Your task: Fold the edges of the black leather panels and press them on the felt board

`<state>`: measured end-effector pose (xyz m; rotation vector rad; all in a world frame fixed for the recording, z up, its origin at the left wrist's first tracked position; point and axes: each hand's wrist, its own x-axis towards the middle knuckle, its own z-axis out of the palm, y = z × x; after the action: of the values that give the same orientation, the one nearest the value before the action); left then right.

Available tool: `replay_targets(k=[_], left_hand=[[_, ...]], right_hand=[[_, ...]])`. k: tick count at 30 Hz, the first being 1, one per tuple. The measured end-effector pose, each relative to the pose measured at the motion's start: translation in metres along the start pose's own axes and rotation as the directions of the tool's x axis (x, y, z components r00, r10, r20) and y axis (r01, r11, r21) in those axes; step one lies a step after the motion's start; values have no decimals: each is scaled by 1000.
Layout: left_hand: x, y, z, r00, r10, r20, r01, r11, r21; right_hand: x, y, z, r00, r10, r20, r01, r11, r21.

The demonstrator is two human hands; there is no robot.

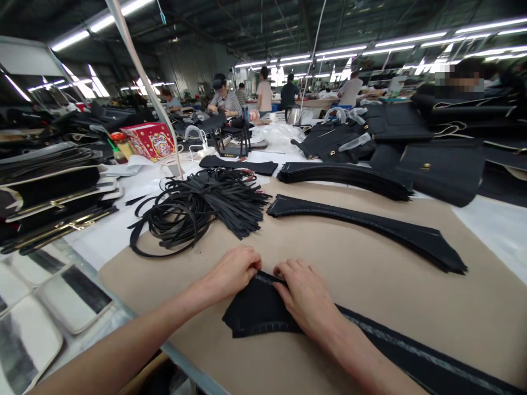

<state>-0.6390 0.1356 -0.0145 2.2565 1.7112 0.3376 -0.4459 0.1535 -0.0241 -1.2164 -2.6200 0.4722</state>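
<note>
"Your left hand (234,271) pinches the upper edge of the black panel (259,311), close to its wide end. What is your right hand (307,296) doing?"

"Holding that same edge just beside the left hand, thumb on the face, fingers over the far side. Some fingertips are hidden. Only a short run of edge shows between your hands."

"And where does the panel lie?"

"On the brown sheet (382,269), right before you, running off to your lower right under your right forearm (358,354). A pale band (395,336) follows its upper edge; you can't tell whether that is glue or marking."

"What could spoil it?"

"Uneven pull, probably. Should one hand tug harder, the edge could pucker or skew. Your forearm could drag the panel's long tail by leaning on it. If that band is tacky, a stray touch could smear it."

"Anything around you to mind?"

"Loose straps (234,203) lie near your left hand, not touching; a wide sweep could snag a loop. The near stack (366,218) lies apart, the far stack (341,178) behind it. Further off are bags (436,167) on your right, a red box (150,140) on your left."
</note>
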Motion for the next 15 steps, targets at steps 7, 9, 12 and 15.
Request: replay_targets(k=[7, 9, 12, 15], left_hand=[[-9, -1, 2, 990, 144, -1, -143, 983, 111], [-14, -2, 2, 972, 233, -6, -226, 950, 217], [-20, -2, 4, 936, 352, -17, -322, 873, 366], [-23, -2, 10, 899, 437, -25, -377, 802, 463]], right_hand=[[-3, 13, 9, 993, -106, -58, 112, 989, 98], [-6, 14, 10, 987, -149, -64, 153, 986, 61], [-11, 14, 12, 976, -209, -65, 207, 978, -30], [-15, 13, 15, 960, -273, -65, 264, 957, -116]])
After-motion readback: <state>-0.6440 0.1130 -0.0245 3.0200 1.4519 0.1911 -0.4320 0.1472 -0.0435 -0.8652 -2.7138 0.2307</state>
